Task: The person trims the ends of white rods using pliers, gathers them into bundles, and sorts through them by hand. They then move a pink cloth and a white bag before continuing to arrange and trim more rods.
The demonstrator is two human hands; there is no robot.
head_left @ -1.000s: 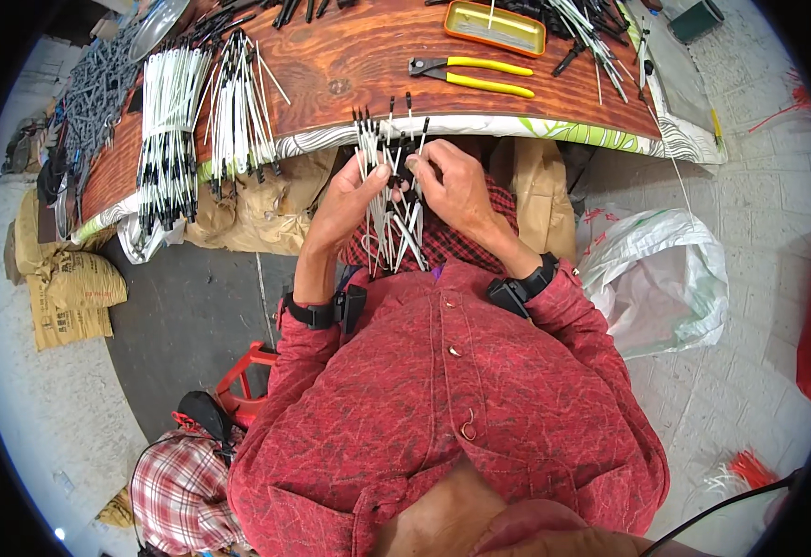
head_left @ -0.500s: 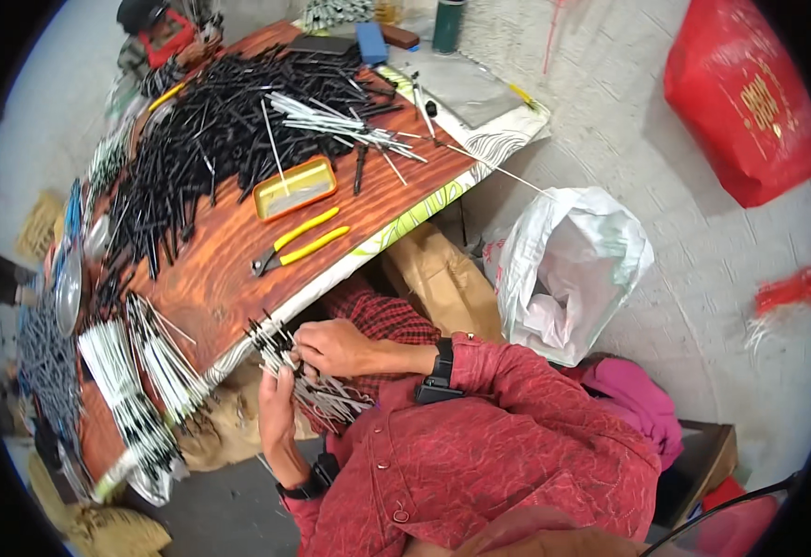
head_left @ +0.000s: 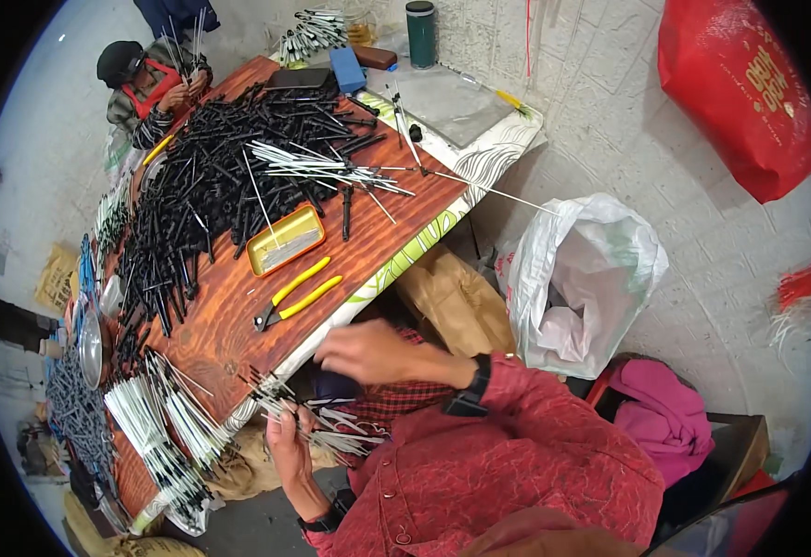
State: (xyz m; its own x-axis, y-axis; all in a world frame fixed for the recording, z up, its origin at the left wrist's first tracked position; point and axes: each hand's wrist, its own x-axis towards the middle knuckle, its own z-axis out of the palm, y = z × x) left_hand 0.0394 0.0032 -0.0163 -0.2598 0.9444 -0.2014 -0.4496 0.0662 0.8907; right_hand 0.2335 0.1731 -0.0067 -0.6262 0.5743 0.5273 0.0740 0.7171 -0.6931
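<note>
The left hand [head_left: 287, 444] is closed around a bundle of rods [head_left: 308, 422], thin white-and-black pieces fanning toward 3 o'clock over the person's lap, just off the near edge of the desk [head_left: 238, 306]. The right hand [head_left: 364, 351] hovers loosely open and empty, a bit blurred, just above the bundle and near the desk edge, with the pliers [head_left: 296, 292] at its 10 o'clock. The step in hand looks like gathering or sorting rods into the held bundle. The right hand seems placed either to pick another piece or to straighten the fan; either calls for a fine pinch on one thin rod without spilling the rest. At 11 o'clock lie a tin [head_left: 285, 240] and a black pile [head_left: 211, 186].
</note>
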